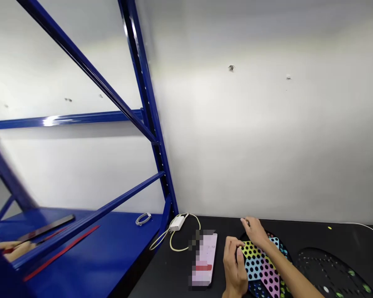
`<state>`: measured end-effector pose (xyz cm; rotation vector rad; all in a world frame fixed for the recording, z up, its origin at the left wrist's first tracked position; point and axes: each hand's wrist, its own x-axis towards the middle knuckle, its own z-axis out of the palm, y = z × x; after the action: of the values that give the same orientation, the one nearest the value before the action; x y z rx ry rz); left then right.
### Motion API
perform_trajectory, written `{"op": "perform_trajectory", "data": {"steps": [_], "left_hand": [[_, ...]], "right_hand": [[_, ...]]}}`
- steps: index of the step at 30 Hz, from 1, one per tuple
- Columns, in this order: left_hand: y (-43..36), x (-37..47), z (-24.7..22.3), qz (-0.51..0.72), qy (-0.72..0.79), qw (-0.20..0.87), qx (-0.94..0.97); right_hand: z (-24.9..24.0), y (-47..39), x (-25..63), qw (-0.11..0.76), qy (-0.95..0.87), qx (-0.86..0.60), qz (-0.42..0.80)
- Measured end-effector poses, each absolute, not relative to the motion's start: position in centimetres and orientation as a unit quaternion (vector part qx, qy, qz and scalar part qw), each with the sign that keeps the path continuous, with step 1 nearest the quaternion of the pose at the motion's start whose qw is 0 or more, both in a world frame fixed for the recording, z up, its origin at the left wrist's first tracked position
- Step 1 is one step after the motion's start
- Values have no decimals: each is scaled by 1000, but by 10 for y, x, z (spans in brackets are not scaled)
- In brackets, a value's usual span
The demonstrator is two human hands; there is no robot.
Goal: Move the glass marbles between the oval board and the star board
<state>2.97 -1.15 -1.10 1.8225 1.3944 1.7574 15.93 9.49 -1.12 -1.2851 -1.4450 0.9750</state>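
Observation:
A round Chinese checkers board [254, 265] with yellow, light blue and pink fields full of black holes lies on the black table. Small coloured marbles show along its rim. At the board's left edge is my left hand [234, 265], fingers curled and thumb close to the index finger by the yellow field. My right hand [254, 231] reaches across the board to its far-left edge, its fingers bent together. What either hand pinches, if anything, is too small or hidden to make out. My right forearm covers part of the board.
Right of the board lies a black round tray [313, 265] with a few marbles. A phone [207, 258] and a white charger [177, 223] with cable are to the left. Blue rack bars [149, 103] divide off a blue table [77, 265], where another person's hand [20, 250] shows.

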Motion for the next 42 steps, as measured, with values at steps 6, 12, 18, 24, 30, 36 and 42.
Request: {"op": "perform_trajectory", "data": {"steps": [6,12,18,24,30,36,42], "left_hand": [[-16,29,-10,581,481,147,640],[-17,28,-11,554,491,171,651],[-15,33,-12,584,477,156,637],[-12,34,-7,576,457,171,656],[-5,34,-21,341,531,157,760],[4,36,-41,223,564,102,789],[4,38,-37,224,565,125,785]], "right_hand": [[-35,100,137,321,-776,-502,206],[-40,98,146,248,-836,-483,84],[-37,80,149,224,-850,-475,29],[-32,46,174,227,-869,-435,62],[-15,21,252,274,-784,-552,76],[-30,-21,391,150,-689,-708,-23],[-53,-50,443,112,-689,-715,-42]]}}
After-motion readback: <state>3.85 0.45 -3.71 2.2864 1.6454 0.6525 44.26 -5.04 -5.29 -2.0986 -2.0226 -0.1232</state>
